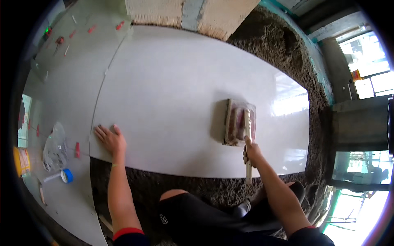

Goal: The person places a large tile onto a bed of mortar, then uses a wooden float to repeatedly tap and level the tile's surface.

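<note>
A large glossy pale floor tile (176,90) lies in front of me on dark, rough mortar. My left hand (111,140) rests flat on its near left corner, fingers spread, close to the joint with the neighbouring tiles. My right hand (253,152) is closed around the pale handle of a tile mallet (240,123). The mallet has a wide rectangular head, brownish red and smeared with mortar. Its head is over the right part of the tile and casts a shadow to the left; whether it touches the surface, I cannot tell.
Neighbouring tiles (74,98) at left carry several red levelling wedges (77,150), a clear plastic bag (55,147), a blue-ended roll (66,175) and a yellow bucket (21,161). Wet mortar (283,45) borders the far right. A pale block wall piece (160,10) stands at the far edge.
</note>
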Demonstrator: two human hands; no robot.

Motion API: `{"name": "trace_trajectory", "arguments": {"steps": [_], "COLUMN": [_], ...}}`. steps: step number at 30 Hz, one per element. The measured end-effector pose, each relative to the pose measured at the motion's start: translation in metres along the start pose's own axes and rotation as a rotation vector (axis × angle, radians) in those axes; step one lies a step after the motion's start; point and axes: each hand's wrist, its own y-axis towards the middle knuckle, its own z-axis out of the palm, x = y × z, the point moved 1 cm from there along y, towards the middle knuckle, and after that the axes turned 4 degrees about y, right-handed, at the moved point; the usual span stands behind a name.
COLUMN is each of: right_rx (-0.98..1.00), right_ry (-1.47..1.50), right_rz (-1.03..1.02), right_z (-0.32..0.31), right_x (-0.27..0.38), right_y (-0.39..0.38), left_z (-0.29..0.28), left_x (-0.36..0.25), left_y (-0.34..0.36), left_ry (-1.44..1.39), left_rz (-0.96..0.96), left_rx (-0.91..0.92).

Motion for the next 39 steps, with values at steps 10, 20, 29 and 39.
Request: {"name": "trace_trajectory", "arguments": {"steps": [10, 20, 29, 39], "right_rx": [-0.265, -0.439, -0.231, -0.05], "right_ry": [0.233, -0.547, -0.186, 0.038], "right_rz": [-0.71, -0.248, -0.102, -0.029], "right_z": [-0.154, -0.093, -0.107, -0.105], "right_x": [0.102, -0.1, -0.046, -0.054], "right_y": [-0.124, 0.02, 0.041, 0.035], "left_z": [0.032, 0.016, -0.081, -0.026], "left_x": [0.008, -0.051, -0.225, -0.117], "left_y": [0.001, -0.015, -0.364, -0.176], "left_ry": [0.143, 0.175, -0.987, -0.369], "left_rz": [0.027, 0.192, 1.948, 0.969], "left_rx": [-0.004, 0.097, 0.751, 0.137]}}
